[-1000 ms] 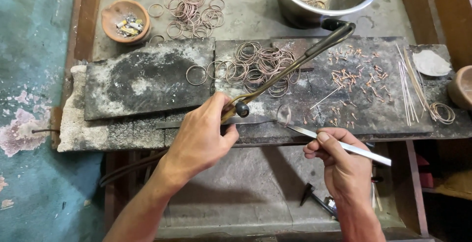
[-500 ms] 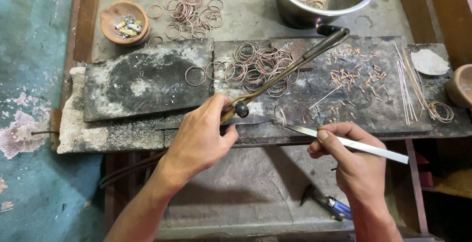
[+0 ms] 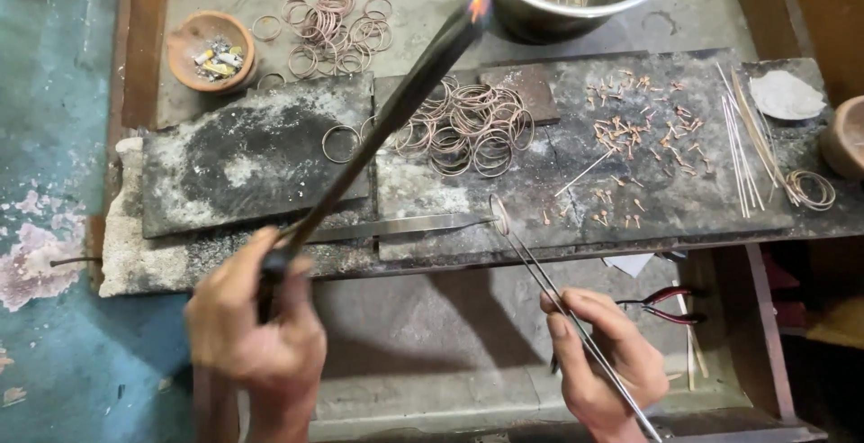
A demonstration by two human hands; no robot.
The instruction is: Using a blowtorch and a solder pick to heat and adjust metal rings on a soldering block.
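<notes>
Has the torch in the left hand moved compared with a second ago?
Yes. The torch tip has swung left along the steel bowl rim and is now lit; the left hand dropped below the slab.

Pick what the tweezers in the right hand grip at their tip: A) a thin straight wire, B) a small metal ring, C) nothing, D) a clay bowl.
B: the tweezers in the right hand pinch a small ring, held upright at the slab's front edge.
</notes>
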